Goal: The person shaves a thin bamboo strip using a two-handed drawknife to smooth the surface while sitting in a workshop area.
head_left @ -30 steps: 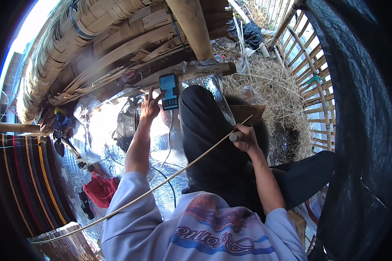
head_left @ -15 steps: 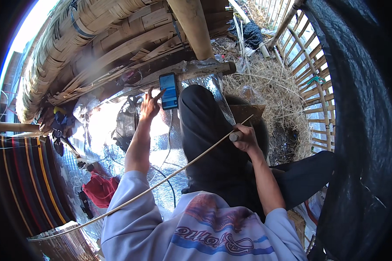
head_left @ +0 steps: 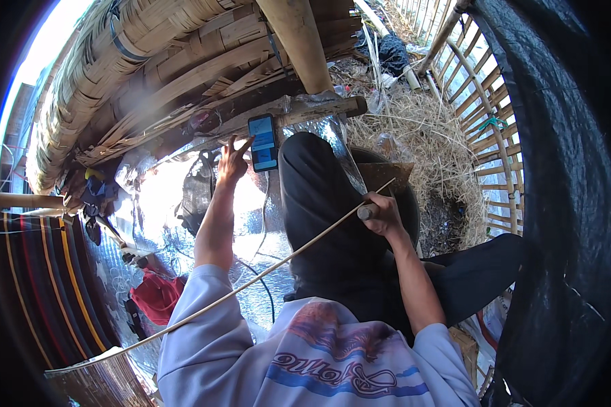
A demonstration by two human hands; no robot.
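Note:
Over my raised knee, my right hand (head_left: 383,216) is closed round a long thin bamboo strip (head_left: 265,274) and a short round wooden handle (head_left: 366,212). What the handle belongs to is hidden by my fingers. The strip slants down to the left across my left upper arm, and its short upper end sticks out past my fist. My left hand (head_left: 232,163) holds nothing; its fingers are apart, and one fingertip is at the left edge of a phone (head_left: 263,143) with a lit blue screen. The phone leans upright against a bamboo pole (head_left: 326,110).
Woven bamboo (head_left: 183,68) curves overhead at the left. Shiny foil sheeting (head_left: 251,234) lies under me, with a red cloth (head_left: 157,296) and a dark bag (head_left: 198,193) on it. Straw (head_left: 414,139) covers ground beyond my knee. A slatted bamboo fence (head_left: 495,129) and black sheeting (head_left: 563,203) stand right.
The phone's screen picture has changed, with a darker blue panel now in its lower half. My left fingers have shifted slightly. My right hand and the strip stay put.

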